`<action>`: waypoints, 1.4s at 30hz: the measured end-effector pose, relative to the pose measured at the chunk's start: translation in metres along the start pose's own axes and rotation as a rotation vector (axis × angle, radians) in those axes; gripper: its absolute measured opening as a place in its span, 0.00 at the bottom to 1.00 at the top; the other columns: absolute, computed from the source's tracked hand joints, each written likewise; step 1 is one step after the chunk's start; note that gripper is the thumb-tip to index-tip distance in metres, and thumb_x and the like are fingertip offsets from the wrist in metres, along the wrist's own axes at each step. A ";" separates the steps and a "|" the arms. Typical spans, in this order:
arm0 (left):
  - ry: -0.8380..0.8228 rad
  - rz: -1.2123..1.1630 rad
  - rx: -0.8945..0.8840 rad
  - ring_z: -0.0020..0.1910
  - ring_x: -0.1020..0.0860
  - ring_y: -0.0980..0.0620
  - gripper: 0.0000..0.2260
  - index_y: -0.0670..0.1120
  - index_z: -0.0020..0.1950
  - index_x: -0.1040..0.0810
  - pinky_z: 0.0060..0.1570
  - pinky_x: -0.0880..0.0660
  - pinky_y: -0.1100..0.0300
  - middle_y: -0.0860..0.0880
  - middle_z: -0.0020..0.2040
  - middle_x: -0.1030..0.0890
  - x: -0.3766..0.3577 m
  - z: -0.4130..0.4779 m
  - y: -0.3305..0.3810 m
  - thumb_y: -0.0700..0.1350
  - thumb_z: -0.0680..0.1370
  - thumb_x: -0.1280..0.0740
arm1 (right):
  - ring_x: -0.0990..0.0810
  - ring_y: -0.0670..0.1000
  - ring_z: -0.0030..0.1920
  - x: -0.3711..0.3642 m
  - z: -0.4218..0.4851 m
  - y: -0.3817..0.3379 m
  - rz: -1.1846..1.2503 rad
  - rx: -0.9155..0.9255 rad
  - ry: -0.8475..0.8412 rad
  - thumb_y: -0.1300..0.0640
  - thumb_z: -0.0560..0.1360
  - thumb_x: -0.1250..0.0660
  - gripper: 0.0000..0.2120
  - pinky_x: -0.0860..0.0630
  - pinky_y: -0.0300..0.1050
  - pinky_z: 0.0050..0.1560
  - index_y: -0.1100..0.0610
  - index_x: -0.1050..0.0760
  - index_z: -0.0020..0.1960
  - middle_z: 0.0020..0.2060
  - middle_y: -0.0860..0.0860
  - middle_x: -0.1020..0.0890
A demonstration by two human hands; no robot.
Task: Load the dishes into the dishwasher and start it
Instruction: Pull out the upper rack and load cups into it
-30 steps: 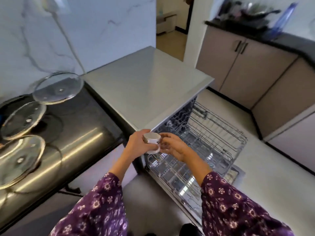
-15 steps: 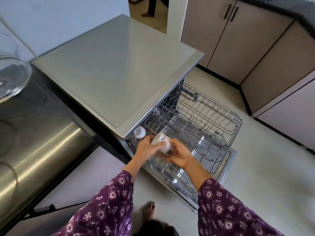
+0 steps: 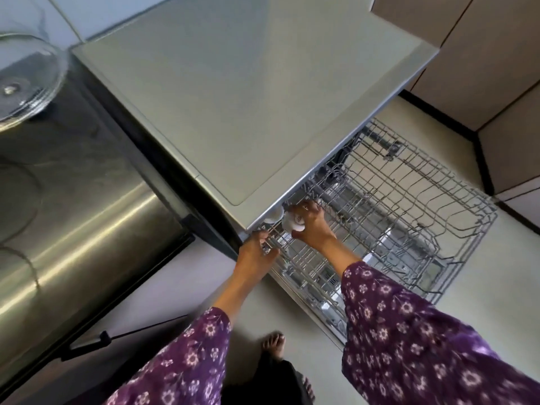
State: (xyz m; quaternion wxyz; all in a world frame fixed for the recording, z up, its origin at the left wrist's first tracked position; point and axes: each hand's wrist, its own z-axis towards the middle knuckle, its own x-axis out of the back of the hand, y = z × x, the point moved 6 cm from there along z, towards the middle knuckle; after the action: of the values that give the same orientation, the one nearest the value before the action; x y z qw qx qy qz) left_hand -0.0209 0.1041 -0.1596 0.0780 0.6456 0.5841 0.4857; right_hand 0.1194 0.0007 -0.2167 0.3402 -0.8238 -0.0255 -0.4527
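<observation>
Right hand (image 3: 314, 226) grips a small white cup (image 3: 292, 223), fingers curled over its top and far side, thumb under it on the near side. Cup is round and glossy with a small dark print on the side facing the palm; too blurred to tell which way its mouth faces. It sits low over the left end of the pulled-out wire rack (image 3: 438, 206), just under the front lip of the dishwasher (image 3: 248, 97). Second white cup (image 3: 273, 215) sits in the rack just left of the fingertips, close beside the held one. Left hand (image 3: 254, 252) is nearer than the right thumb, fingers and thumb pinching the rack's front-left rim wire. Purple floral sleeves (image 3: 409, 331) cover both arms. Glass lid (image 3: 26, 80) lies far left, well apart
</observation>
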 end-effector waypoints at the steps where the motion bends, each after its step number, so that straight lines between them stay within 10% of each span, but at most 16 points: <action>1: 0.007 -0.010 -0.002 0.65 0.27 0.49 0.20 0.42 0.67 0.29 0.64 0.32 0.61 0.45 0.66 0.26 0.000 0.001 -0.001 0.42 0.76 0.31 | 0.39 0.57 0.68 -0.006 0.003 -0.002 -0.055 0.050 -0.026 0.57 0.69 0.27 0.31 0.38 0.50 0.71 0.47 0.33 0.69 0.69 0.52 0.37; 18: 0.033 -0.079 0.013 0.65 0.28 0.51 0.18 0.45 0.66 0.28 0.65 0.32 0.60 0.47 0.66 0.26 -0.002 0.010 -0.012 0.43 0.77 0.32 | 0.41 0.57 0.71 -0.055 0.020 -0.002 -0.200 0.221 -0.109 0.68 0.68 0.29 0.36 0.28 0.53 0.65 0.48 0.40 0.69 0.69 0.49 0.36; 28: 0.071 -0.086 -0.070 0.63 0.27 0.51 0.19 0.43 0.65 0.29 0.55 0.34 0.67 0.46 0.63 0.25 -0.002 -0.011 -0.007 0.43 0.76 0.31 | 0.55 0.60 0.76 -0.043 0.003 -0.004 -0.287 0.152 -0.143 0.73 0.73 0.41 0.38 0.32 0.59 0.67 0.41 0.45 0.73 0.76 0.52 0.56; 34: 0.099 -0.030 -0.122 0.62 0.27 0.51 0.19 0.42 0.65 0.28 0.56 0.34 0.67 0.45 0.63 0.24 0.008 -0.052 0.010 0.44 0.75 0.31 | 0.40 0.60 0.72 0.003 -0.046 -0.030 -0.150 0.037 0.025 0.70 0.73 0.37 0.30 0.30 0.54 0.66 0.55 0.38 0.72 0.72 0.55 0.42; 42: 0.273 -0.029 -0.186 0.59 0.26 0.52 0.17 0.44 0.62 0.27 0.52 0.33 0.65 0.49 0.59 0.24 0.066 -0.145 0.033 0.46 0.76 0.32 | 0.29 0.51 0.60 0.059 -0.153 -0.124 -0.118 0.372 0.218 0.60 0.78 0.41 0.15 0.27 0.46 0.62 0.61 0.31 0.64 0.61 0.55 0.29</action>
State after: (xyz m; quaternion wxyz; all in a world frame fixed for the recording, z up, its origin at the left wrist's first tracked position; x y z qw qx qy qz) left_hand -0.1128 0.0810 -0.0280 0.0644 0.5552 0.5509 0.6198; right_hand -0.0010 -0.0094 -0.0501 0.4600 -0.6902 -0.1197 -0.5456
